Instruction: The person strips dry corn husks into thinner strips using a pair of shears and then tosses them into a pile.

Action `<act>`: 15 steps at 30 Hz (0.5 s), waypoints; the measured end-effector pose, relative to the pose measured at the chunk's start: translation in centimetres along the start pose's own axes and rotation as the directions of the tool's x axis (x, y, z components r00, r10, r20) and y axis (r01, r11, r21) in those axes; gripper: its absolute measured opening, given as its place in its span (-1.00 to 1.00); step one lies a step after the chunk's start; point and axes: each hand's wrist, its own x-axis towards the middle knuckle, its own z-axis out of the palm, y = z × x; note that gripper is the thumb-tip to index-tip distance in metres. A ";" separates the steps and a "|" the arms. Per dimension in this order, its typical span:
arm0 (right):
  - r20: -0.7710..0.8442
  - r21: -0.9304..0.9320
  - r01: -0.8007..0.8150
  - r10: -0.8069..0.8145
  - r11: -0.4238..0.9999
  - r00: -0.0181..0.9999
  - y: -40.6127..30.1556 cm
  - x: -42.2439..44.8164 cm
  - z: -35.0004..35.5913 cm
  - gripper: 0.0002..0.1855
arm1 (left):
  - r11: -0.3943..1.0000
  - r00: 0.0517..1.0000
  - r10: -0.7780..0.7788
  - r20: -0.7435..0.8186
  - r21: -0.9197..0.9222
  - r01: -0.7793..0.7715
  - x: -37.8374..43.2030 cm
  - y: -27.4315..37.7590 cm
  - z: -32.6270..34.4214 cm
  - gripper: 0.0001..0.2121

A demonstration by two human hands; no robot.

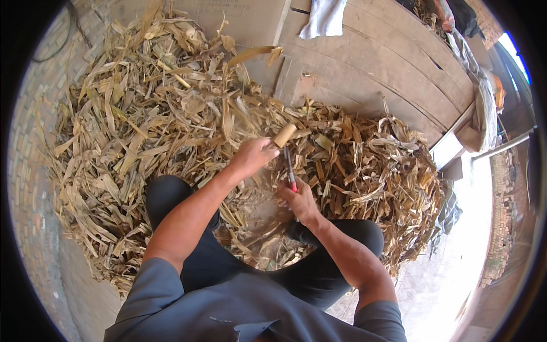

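Observation:
My left hand (255, 156) grips a short tan cylinder (284, 135) that looks like a tightly rolled dry corn husk or a piece of stalk, its far end pointing up and right. Just below and to the right, my right hand (298, 197) is closed around the red handle of a slim metal cutting tool, seemingly scissors (289, 164). The blades point away from me, their tips close beside the cylinder. Fingers hide most of the handle. Long dry corn leaves (171, 111) are heaped on the left, and shorter, browner pieces (363, 166) on the right.
Behind the heaps stand wooden boards (376, 55) and a cardboard sheet (239, 21). A white cloth (324, 19) hangs over the boards. A brick wall (34, 141) rises on the left. Plastic sheeting (487, 115) and a pale bar (506, 144) are at the right.

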 end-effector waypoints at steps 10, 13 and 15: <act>-0.001 0.267 -0.357 0.371 0.895 0.929 4.2 -0.2 -1.0 -0.78 | 0.821 0.841 0.528 0.117 -0.323 -0.471 4.7 14.2 8.2 -0.35; 0.023 0.232 -0.414 0.420 0.880 0.907 1.6 -1.1 -0.6 -0.84 | 0.699 0.696 0.715 -0.074 0.031 -0.715 5.9 12.2 11.5 -0.41; 0.048 0.329 -0.410 0.419 0.851 0.907 0.9 -1.4 -1.0 -0.82 | 0.817 0.817 0.576 -0.034 0.006 -0.576 7.6 9.1 12.5 -0.52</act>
